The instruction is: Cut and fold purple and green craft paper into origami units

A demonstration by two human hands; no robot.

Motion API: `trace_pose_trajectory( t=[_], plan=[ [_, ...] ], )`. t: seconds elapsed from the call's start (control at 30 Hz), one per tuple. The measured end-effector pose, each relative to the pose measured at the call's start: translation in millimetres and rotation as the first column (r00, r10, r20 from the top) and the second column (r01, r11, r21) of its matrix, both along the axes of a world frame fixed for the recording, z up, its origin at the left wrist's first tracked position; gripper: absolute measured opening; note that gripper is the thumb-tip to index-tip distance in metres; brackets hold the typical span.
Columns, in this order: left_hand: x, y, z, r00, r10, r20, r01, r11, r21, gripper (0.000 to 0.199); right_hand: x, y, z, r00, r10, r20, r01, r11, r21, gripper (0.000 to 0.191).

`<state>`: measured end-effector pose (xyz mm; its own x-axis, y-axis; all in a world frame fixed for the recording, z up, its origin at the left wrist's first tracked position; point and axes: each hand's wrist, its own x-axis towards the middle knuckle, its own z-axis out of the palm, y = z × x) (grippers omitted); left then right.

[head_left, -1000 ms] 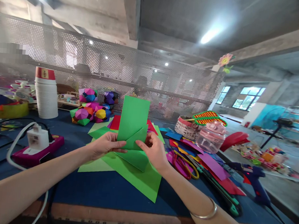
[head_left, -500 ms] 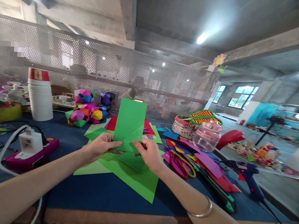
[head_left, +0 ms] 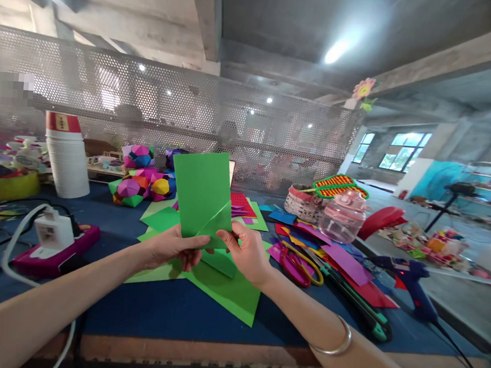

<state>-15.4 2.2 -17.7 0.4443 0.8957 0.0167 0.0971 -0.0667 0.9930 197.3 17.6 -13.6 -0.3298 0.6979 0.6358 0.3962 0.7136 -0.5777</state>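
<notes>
Blue desk point(head_left: 154, 318), green sheets point(head_left: 236, 297) lying on it beneath both hands. Green paper point(head_left: 203, 186) is up off the desk, between the hands and extending above them; long axis near upright, top leaning slightly left. Both hands are at its bottom end, neither clearly nearer. Right hand point(head_left: 250, 255) pinches the lower right corner, thumb in front, fingertips partly hidden. Left hand point(head_left: 172, 247) pinches the bottom left, thumb across the front, fingers curled under and behind. Diagonal line point(head_left: 214, 219) cuts the lower right corner; flap or crease, can't tell.
</notes>
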Motion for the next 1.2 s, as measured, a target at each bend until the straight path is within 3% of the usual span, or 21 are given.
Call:
trace_pose_trajectory(
  t=[0.13, 0.27, 0.47, 0.6, 0.7, 0.87, 1.03, 1.2],
  plan=[
    [5, -3, 0.9, 0.997, 0.072, -0.028, -0.067, 0.988, 0.139, 0.049, -2, 1, -0.8, 0.993, 0.091, -0.077, -0.103, 0.981, -0.162, 0.034],
    [9, -6, 3.5, 0.990, 0.138, -0.040, -0.127, 0.970, 0.205, 0.045, -4, 6, -2.0, 0.963, 0.186, -0.193, -0.239, 0.924, -0.300, 0.036],
    [12, -9, 3.2, 0.980, 0.186, -0.072, -0.161, 0.950, 0.267, 0.046, -3, 10, -8.2, 0.966, 0.237, -0.102, -0.257, 0.845, -0.470, 0.045],
    [13, -9, 1.1, 0.980, 0.184, -0.076, -0.155, 0.946, 0.285, 0.047, -4, 8, -7.4, 0.951, 0.285, -0.119, -0.308, 0.870, -0.384, 0.042],
    [12, -8, 0.6, 0.979, 0.193, -0.070, -0.163, 0.939, 0.304, 0.051, -7, 7, -6.0, 0.958, 0.247, -0.142, -0.282, 0.901, -0.329, 0.044],
    [12, -7, 3.6, 0.972, 0.221, -0.076, -0.187, 0.931, 0.313, 0.048, -7, 9, -5.5, 0.960, 0.210, -0.186, -0.265, 0.893, -0.362, 0.042],
    [13, -8, 5.3, 0.973, 0.218, -0.073, -0.185, 0.932, 0.311, 0.047, -5, 16, -9.1, 0.980, 0.129, -0.154, -0.172, 0.935, -0.311, 0.051],
    [12, -6, 4.8, 0.973, 0.217, -0.076, -0.183, 0.931, 0.315, 0.048, -4, 18, -8.7, 0.975, 0.177, -0.133, -0.211, 0.926, -0.314, 0.047]
  ],
)
